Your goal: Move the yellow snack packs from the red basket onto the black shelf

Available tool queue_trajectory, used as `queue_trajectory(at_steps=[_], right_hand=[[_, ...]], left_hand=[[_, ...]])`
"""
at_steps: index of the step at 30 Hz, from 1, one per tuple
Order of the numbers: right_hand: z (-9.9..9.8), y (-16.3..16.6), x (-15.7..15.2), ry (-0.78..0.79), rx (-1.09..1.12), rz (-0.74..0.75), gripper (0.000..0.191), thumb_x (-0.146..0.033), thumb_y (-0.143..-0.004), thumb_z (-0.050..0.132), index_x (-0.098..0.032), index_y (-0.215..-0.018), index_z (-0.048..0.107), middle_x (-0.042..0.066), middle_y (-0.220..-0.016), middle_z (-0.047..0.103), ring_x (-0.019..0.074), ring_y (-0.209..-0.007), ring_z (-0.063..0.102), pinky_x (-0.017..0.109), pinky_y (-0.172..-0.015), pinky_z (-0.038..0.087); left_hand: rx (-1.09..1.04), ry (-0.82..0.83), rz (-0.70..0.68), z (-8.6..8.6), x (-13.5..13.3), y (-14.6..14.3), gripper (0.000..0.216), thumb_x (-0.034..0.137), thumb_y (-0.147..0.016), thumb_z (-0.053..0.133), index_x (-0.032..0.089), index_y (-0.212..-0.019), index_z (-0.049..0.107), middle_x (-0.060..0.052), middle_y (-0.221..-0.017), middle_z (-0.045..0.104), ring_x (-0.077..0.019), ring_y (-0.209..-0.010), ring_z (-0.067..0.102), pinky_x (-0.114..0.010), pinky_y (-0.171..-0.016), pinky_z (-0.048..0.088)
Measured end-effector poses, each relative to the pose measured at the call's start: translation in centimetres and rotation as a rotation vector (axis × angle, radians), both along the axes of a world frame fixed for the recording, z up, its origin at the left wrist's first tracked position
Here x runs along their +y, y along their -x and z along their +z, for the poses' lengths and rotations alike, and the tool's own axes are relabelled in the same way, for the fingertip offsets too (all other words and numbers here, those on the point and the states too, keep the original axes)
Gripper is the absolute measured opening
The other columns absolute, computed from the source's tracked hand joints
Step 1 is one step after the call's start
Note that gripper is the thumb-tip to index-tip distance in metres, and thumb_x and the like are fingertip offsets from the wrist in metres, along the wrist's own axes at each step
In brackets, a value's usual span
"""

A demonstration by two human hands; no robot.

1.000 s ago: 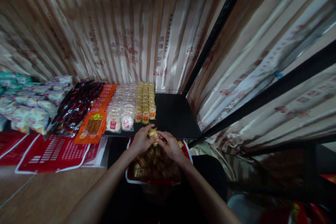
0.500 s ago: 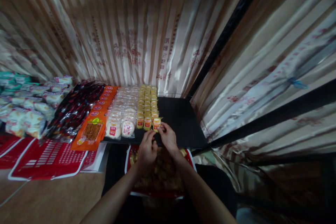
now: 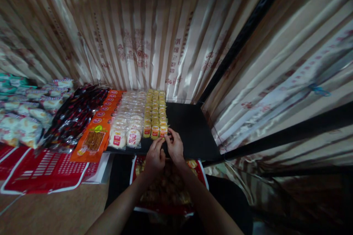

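A small yellow snack packet [image 3: 163,131] stands at the front of the rightmost of three rows of like yellow packets [image 3: 155,108] on a black shelf [image 3: 190,128]. My right hand [image 3: 175,147] has its fingers and thumb closed at the packet's right side. From below left, my left hand [image 3: 154,157] reaches its bent fingertips to the packet's lower edge, thumb apart and nothing held in the palm. Beneath both forearms, a red basket with a white rim [image 3: 204,176] holds many yellow packets, partly hidden in shadow.
Left of the rows lie clear-wrapped round white snacks [image 3: 117,137], orange snack bags [image 3: 93,141], dark shiny packets [image 3: 74,114] and white bags [image 3: 30,128]. Another red basket [image 3: 46,170] sits below them. A pleated curtain [image 3: 138,36] and black frame bars [image 3: 242,29] surround the shelf.
My right hand has brought the yellow packet slightly left and down into line with the front of its row. My left fingertips have come closer to its lower edge. The view has shifted slightly.
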State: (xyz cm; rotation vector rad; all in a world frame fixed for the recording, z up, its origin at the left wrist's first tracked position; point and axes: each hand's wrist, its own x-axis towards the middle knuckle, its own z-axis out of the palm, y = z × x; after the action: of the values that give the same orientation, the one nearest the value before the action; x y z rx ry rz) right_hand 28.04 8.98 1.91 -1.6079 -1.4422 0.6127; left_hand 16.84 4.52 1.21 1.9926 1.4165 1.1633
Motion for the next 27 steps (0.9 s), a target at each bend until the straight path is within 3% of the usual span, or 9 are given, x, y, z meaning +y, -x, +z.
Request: queue_trajectory(at_steps=[10,15,21,27], right_hand=[[-0.8,0.3,0.3,0.012,-0.058,-0.008,0.039,-0.037,-0.085,0.043,-0.016,-0.114,0.058,0.009,-0.098,0.062,0.0172,-0.080,0.059,0.029,-0.072,0.050],[-1.1,0.1,-0.1,-0.061,0.033,-0.007,0.041,-0.037,-0.084,0.045,-0.015,-0.117,0.055,0.012,-0.107,0.058,0.0168,-0.086,0.059,0.026,-0.066,0.052],[-1.8,0.1,0.0,-0.114,0.013,0.003,0.033,-0.033,-0.084,0.045,-0.017,-0.111,0.058,0.009,-0.102,0.060,0.0156,-0.082,0.059,0.024,-0.062,0.052],[-1.4,0.2,-0.1,-0.146,-0.040,0.039,0.037,-0.032,-0.085,0.044,-0.016,-0.117,0.055,0.012,-0.109,0.058,0.0178,-0.092,0.057,0.028,-0.072,0.052]], left_hand=[[0.108,0.008,-0.026,-1.8,0.7,0.2,0.052,0.006,-0.078,0.031,0.008,-0.128,0.045,-0.014,-0.133,0.049,-0.0196,-0.126,0.042,-0.040,-0.108,0.035],[0.144,-0.071,-0.029,-2.5,0.4,0.3,0.051,0.007,-0.080,0.029,0.007,-0.129,0.044,-0.015,-0.130,0.051,-0.0211,-0.124,0.043,-0.043,-0.105,0.038],[0.225,-0.152,-0.037,-2.6,0.6,0.2,0.051,0.005,-0.078,0.030,0.005,-0.127,0.046,-0.016,-0.129,0.052,-0.0209,-0.123,0.044,-0.041,-0.102,0.042],[0.205,-0.179,-0.050,-2.0,-0.2,0.4,0.044,0.007,-0.080,0.032,0.009,-0.121,0.051,-0.016,-0.126,0.052,-0.0218,-0.120,0.045,-0.042,-0.100,0.043]])
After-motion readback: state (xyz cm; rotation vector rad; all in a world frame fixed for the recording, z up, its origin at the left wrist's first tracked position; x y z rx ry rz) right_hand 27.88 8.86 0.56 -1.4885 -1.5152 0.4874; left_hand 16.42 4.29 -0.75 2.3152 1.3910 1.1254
